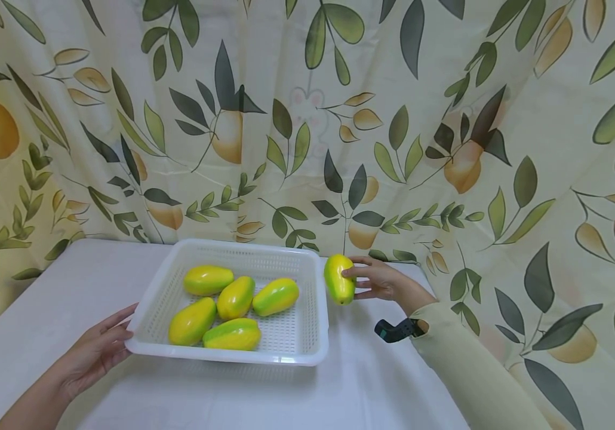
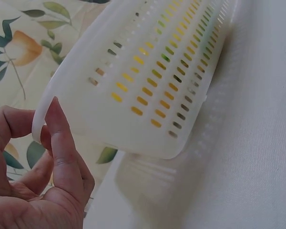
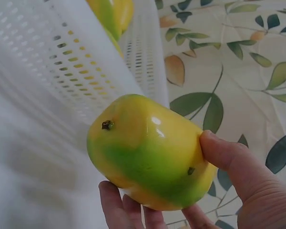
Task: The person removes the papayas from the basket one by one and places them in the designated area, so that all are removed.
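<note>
A white perforated plastic basket (image 1: 295, 355) is over the white-covered table, with several glossy yellow-green papayas (image 1: 232, 334) lying in it. My left hand (image 1: 98, 349) pinches the basket's rim at its near left corner; in the left wrist view, the thumb and fingers (image 2: 62, 143) are on either side of the rim. My right hand (image 1: 380, 279) grips one more papaya (image 1: 338, 278) just outside the basket's right side. The right wrist view shows this papaya (image 3: 148, 152) with a dark stem nub, the thumb on one side and the fingers beneath.
The white cloth (image 1: 393, 382) on the table spreads in front of the basket and to both sides. A curtain (image 1: 307, 149) printed with leaves and fruit hangs close behind the table. A dark band with a small device (image 1: 396, 329) is around the right wrist.
</note>
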A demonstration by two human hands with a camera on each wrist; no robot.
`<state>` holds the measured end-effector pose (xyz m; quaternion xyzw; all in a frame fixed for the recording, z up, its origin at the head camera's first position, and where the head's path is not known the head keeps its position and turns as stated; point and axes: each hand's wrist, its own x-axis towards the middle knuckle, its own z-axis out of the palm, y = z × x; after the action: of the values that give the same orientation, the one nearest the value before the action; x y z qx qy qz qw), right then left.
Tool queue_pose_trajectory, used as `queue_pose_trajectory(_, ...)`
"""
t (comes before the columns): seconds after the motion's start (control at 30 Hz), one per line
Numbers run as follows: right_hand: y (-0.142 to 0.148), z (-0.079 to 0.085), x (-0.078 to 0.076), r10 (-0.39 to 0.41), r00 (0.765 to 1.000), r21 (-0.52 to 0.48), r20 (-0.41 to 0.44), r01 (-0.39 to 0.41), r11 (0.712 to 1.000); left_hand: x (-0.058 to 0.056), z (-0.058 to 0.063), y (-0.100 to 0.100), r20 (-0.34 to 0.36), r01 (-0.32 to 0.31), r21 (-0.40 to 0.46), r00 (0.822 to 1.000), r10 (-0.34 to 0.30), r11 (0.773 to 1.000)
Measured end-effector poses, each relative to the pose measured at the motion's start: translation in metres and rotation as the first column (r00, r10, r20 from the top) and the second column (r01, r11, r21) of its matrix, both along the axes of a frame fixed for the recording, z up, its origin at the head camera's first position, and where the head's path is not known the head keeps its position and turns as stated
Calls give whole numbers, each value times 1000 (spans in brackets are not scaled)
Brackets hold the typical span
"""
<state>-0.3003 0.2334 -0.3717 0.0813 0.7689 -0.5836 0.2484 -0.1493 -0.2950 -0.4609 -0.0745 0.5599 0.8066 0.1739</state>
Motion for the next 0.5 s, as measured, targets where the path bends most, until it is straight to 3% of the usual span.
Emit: queue_pose_trajectory(0.5, 9, -18, -4, -74, 996, -2, 45, 74, 997, 2, 1, 1, 28, -1, 31, 1000, 0, 1000)
